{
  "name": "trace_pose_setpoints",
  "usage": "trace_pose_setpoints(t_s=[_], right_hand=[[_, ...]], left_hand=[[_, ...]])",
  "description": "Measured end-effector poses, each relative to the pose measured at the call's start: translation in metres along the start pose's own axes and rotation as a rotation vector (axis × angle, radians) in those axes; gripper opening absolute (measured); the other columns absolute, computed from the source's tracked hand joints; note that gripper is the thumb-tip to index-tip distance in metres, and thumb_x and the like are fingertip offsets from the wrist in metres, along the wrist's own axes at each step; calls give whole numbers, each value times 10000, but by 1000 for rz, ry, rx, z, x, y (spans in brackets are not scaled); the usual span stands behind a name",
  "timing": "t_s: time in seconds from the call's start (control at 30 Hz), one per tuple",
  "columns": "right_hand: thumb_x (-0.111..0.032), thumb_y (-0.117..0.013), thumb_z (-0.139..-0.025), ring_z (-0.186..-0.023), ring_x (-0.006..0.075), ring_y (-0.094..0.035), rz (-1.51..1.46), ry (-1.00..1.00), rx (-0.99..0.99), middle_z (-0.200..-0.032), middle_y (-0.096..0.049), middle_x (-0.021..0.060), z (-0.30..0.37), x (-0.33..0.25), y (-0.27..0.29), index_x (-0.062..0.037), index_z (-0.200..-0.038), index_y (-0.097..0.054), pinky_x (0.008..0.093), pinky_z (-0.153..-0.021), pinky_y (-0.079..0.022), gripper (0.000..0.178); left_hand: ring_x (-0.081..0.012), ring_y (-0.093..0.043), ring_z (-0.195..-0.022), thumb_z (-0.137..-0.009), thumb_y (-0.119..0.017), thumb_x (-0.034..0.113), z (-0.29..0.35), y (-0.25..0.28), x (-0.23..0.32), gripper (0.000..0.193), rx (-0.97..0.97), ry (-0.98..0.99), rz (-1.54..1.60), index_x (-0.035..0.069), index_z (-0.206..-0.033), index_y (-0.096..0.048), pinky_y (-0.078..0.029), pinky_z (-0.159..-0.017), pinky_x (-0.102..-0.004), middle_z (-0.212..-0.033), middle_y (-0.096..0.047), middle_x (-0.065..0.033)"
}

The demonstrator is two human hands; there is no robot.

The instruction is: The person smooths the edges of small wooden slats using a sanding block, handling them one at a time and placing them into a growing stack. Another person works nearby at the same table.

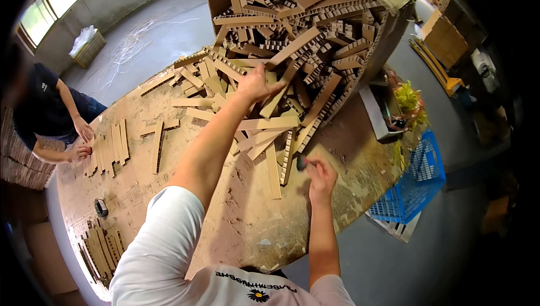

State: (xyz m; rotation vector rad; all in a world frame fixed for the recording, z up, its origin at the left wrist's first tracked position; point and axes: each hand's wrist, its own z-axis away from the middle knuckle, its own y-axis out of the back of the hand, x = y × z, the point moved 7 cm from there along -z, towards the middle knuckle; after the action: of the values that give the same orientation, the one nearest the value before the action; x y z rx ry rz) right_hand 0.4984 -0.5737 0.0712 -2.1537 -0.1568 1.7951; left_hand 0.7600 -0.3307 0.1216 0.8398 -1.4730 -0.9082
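My left hand (257, 85) reaches into a heap of cardboard strips (264, 123) with honeycomb edges, which spills from a large tipped cardboard box (378, 52) onto the table. Its thumb is spread away from the fingers, which touch the strips; no strip is plainly gripped. Over the table to the right, my right hand (322, 181) pinches a small dark object (301, 163) between thumb and fingers; its exact kind is not clear. Just left of that hand, a few strips (274, 173) stick out from the heap toward me.
Across the wooden table (135, 193), a co-worker's hands (83, 140) touch a row of strips (109, 148). Stacked strips (102, 249) and a small dark ring-shaped object (100, 207) lie at the left. A blue plastic crate (410, 188) and a small open box (376, 112) stand right.
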Motion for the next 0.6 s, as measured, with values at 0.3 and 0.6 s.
trace_pose_setpoints(t_s=[0.3, 0.6], right_hand=[[-178, -764, -991, -1047, 177, -679, -466, -85, 92, -1129, -741, 59, -47, 87, -42, -22, -1191, -684, 313, -992, -502, 266], [-94, -755, -983, -992, 149, -694, -685, -540, -180, -1111, -771, 71, 135, 118, -188, -7, -1199, -718, 286, -939, -523, 236]], left_hand=[[-351, -681, -1219, -808, -772, 666, 63, -58, -51, 957, -341, 67, 432, -42, -1423, -581, -527, -1048, -423, -1339, -687, -265], [-400, -663, -1237, -712, -815, 587, 270, -1, -203, 985, -416, 183, 66, 83, -1509, -532, -516, -1052, -452, -1330, -689, -253]])
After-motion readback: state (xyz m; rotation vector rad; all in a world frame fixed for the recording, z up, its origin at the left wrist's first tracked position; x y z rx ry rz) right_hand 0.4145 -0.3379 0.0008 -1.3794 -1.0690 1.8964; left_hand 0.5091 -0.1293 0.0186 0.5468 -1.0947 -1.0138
